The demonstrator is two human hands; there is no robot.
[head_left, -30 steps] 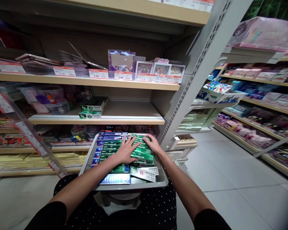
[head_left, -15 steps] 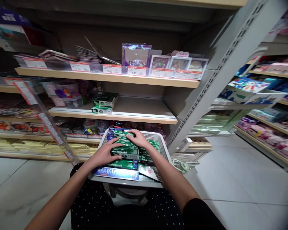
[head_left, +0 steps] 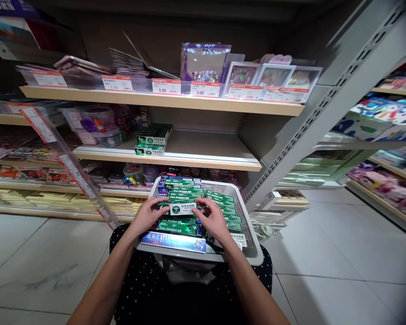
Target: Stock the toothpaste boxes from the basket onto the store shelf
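Both hands hold one green and white toothpaste box over a grey plastic basket. My left hand pinches its left end, with thumb and fingers closed. At the other end, my right hand grips it the same way. The box's white side faces me. Under and around it lie several green Doc.Golden toothpaste boxes, stacked in rows. A long blue toothpaste box lies along the basket's near side. The basket rests at my lap, in front of the shelves.
A small stack of green toothpaste boxes stands on the middle shelf, beside clear plastic tubs. Above, the upper shelf holds packaged goods behind price tags. A slotted metal upright rises at the right. Tiled floor extends rightward.
My hands, spread over the boxes before, now grip one box at its two ends. Its white side has turned toward me. The view has shifted slightly.
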